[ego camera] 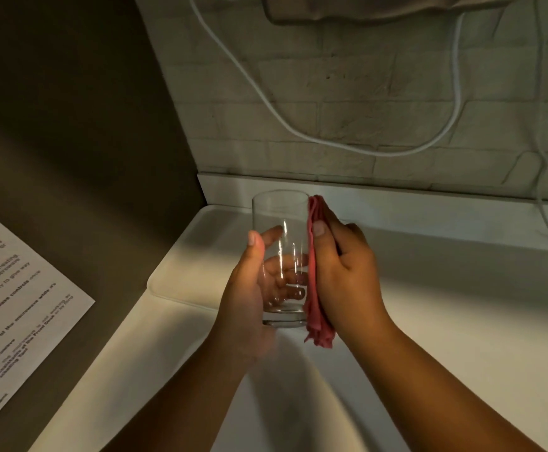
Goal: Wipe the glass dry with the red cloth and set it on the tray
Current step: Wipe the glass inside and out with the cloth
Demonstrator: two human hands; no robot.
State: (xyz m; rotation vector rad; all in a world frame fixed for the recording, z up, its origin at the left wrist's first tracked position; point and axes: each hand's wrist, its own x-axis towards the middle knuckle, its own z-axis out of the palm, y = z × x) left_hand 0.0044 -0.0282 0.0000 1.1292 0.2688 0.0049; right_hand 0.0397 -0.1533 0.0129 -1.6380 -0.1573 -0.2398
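A clear straight-sided glass (280,220) is held upright above the counter. My left hand (249,295) wraps around its lower left side, with the fingers showing through the glass. My right hand (344,272) presses a folded red cloth (313,288) flat against the glass's right wall; the cloth's end hangs below the glass base. A white tray (181,272) lies on the counter behind and left of the glass, partly hidden by my hands.
The white counter (429,321) runs to a low backsplash and a pale brick wall (347,102) with white cables (266,89) hanging across it. A dark panel with a printed paper notice (21,298) stands at the left.
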